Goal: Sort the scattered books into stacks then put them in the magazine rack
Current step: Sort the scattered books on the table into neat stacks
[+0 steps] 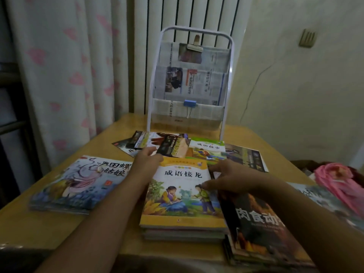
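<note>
Reaching over yellow-covered stack (183,196) at table (39,229) centre: left hand (146,157) at its far-left corner, fingers relaxed; right hand (228,177) touching its right edge, fingers spread. Scattered books (171,146) lying beyond, before magazine rack (189,81).

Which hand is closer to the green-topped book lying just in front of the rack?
Right. The right hand lies just below the green-topped book, at the orange-covered book's right edge. The left hand is farther off to the book's left, by that cover's top left corner.
</note>
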